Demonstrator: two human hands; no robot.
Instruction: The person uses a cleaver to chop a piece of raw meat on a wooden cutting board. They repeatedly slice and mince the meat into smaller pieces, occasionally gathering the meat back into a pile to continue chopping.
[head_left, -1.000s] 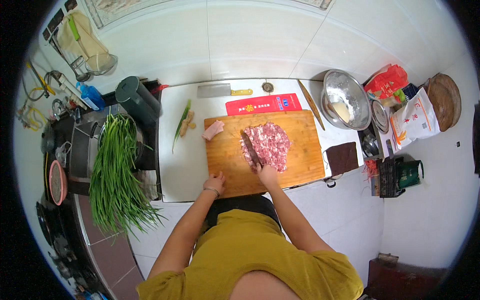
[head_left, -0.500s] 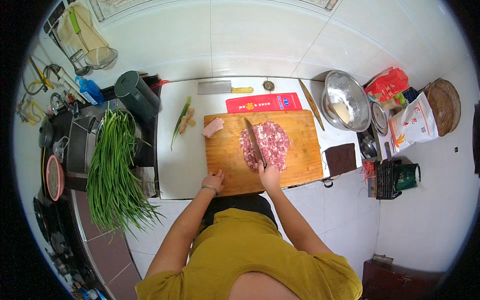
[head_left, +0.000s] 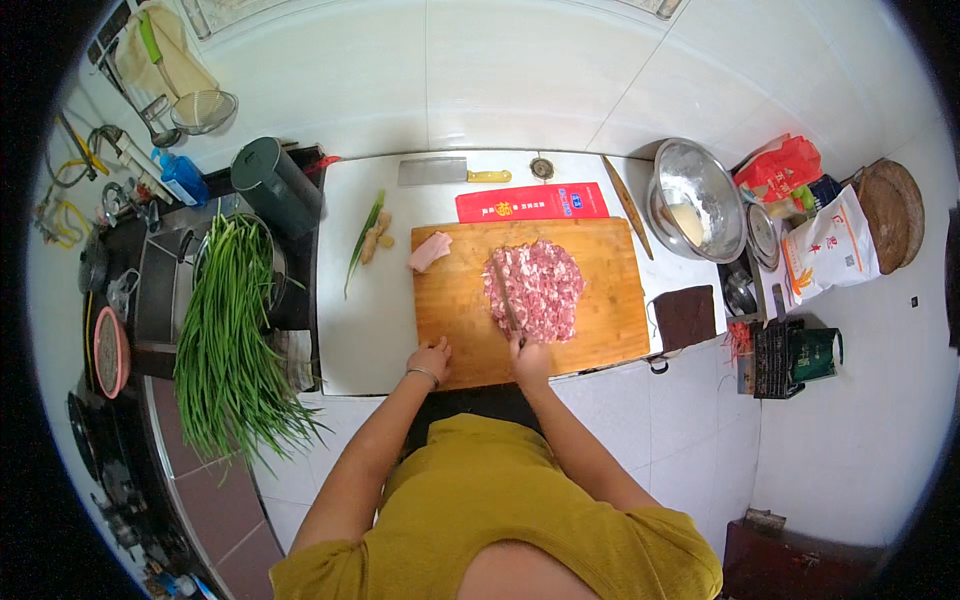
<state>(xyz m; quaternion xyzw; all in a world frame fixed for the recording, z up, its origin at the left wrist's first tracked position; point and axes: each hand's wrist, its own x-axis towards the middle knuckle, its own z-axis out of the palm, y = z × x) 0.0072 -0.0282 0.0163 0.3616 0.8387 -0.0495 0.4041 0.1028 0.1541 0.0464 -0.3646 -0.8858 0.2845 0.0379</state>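
Note:
On the wooden cutting board (head_left: 455, 320) lies a flat patch of chopped pink meat (head_left: 545, 290). My right hand (head_left: 530, 358) grips the handle of a knife (head_left: 505, 300), whose blade stands edge-down in the left part of the meat. My left hand (head_left: 430, 362) rests on the board's lower left edge with its fingers spread and nothing in them. A separate pale pink piece of meat (head_left: 430, 252) lies at the board's upper left corner.
A cleaver (head_left: 433, 171) and a red packet (head_left: 530, 202) lie beyond the board. Ginger (head_left: 375, 240) and a green onion (head_left: 362, 250) are to its left. A metal bowl (head_left: 697, 205) stands right, near a wooden rolling pin (head_left: 628, 208). Garlic chives (head_left: 230, 340) hang over the sink side.
The knife in my right hand has come down into the meat, its blade now seen nearly edge-on. My right hand has shifted slightly toward me. The left hand stays put.

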